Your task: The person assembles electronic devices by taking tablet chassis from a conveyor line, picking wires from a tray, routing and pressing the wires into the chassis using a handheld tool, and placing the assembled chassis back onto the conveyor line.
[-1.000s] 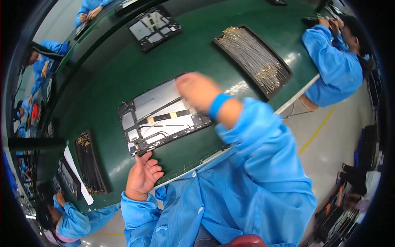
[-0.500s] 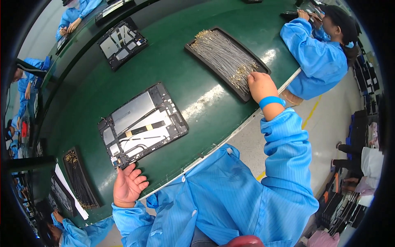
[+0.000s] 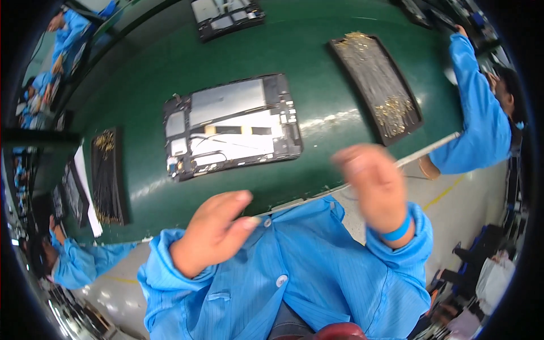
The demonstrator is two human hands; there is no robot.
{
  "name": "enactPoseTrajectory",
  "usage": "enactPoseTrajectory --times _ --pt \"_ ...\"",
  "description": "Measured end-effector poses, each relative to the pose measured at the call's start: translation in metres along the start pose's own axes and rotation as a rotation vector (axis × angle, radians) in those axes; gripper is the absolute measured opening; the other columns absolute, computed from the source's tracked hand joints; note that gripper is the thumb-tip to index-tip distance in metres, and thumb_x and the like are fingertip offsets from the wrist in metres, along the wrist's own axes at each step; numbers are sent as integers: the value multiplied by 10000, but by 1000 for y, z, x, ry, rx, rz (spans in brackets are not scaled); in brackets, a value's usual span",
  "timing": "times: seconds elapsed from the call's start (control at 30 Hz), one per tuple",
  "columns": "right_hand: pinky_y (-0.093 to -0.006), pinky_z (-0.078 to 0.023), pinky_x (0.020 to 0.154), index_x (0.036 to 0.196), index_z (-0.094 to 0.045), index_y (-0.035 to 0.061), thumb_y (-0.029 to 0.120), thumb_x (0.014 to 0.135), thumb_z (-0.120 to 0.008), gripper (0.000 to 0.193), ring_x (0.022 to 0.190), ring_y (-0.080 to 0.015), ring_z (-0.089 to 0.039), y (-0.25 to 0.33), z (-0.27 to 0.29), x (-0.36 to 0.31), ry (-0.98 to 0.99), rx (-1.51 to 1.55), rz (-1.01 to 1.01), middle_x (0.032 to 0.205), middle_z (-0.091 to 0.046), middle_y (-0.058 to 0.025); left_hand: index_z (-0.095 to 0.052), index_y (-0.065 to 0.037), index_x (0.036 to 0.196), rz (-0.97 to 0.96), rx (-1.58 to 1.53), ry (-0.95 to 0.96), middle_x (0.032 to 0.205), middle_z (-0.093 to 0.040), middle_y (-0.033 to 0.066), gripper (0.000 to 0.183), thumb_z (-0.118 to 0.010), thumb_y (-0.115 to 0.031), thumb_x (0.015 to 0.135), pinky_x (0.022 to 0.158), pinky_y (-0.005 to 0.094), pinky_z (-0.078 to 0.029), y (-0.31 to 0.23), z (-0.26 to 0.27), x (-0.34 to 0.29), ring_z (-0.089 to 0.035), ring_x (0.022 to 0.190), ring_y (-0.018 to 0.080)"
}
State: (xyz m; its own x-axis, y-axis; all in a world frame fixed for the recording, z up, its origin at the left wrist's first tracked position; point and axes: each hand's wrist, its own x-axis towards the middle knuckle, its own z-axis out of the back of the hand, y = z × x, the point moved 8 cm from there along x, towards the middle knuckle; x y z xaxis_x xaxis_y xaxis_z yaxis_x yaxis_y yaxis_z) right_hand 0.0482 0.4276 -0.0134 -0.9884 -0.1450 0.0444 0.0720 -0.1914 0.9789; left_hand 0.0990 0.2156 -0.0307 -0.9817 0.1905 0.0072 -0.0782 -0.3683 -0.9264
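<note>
An opened tablet (image 3: 232, 124) lies on the green table in front of me, its battery, boards and ribbon cables exposed. My left hand (image 3: 212, 232) is near the table's front edge, below the tablet and apart from it. Its thumb and fingers are spread, with nothing between them. My right hand (image 3: 374, 184), with a blue wristband, is raised over the front edge to the tablet's right. Its fingers are curled and blurred; a faint thin grey cable seems to trail below them. Beyond it stands a black tray (image 3: 391, 136) of grey cables with gold-coloured ends.
To the left is a second black tray (image 3: 117, 187) of dark cables, beside a white strip (image 3: 85, 181). Another opened tablet (image 3: 229, 20) lies at the far side. A co-worker in blue (image 3: 481, 124) sits on the right, another (image 3: 85, 263) at the lower left.
My right hand has left the grey cable tray and come nearer my body. My left hand has moved away from the tablet's lower corner and toward the right. The view has turned.
</note>
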Motion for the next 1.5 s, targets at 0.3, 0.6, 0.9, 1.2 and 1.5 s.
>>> enactPoseTrajectory --times 0.3,0.6,0.9,1.2,1.5 --pt "-220 -409 543 842 -581 18 279 803 -508 274 666 -85 -505 -68 -110 -36 783 398 -753 740 -565 -32 -542 -16 865 -224 210 50 828 -546 123 159 -563 -45 711 684 369 -436 -7 -28 4 -532 781 297" --pt "-217 -411 486 1128 -371 16 214 810 -498 396 649 -116 -488 -71 -72 19 -51 823 -627 884 -532 -86 -557 -49 803 -215 674 -233 763 -530 66 122 -575 -52 682 847 399 -328 15 -20 39 -461 859 301" --pt "-246 -424 668 1145 -340 -3 263 871 -384 385 753 -110 -486 -52 -71 33 -190 384 -48 914 -552 -99 -537 -31 784 -206 664 -202 778 -537 102 82 -556 -52 708 828 405 -356 21 -12 41 -493 828 302" --pt "-256 -427 667 1104 -353 21 224 864 -406 319 732 -122 -507 -52 -80 28 -213 262 179 877 -562 -107 -545 -40 758 -219 708 -211 762 -532 85 77 -567 -60 687 820 386 -354 23 -14 40 -495 820 270" --pt "-261 -424 670 1078 -369 24 197 857 -424 286 743 -140 -523 -50 -85 29 -176 137 271 859 -566 -116 -551 -43 759 -199 735 -204 768 -534 85 73 -554 -86 700 833 375 -349 19 -14 42 -491 833 264"
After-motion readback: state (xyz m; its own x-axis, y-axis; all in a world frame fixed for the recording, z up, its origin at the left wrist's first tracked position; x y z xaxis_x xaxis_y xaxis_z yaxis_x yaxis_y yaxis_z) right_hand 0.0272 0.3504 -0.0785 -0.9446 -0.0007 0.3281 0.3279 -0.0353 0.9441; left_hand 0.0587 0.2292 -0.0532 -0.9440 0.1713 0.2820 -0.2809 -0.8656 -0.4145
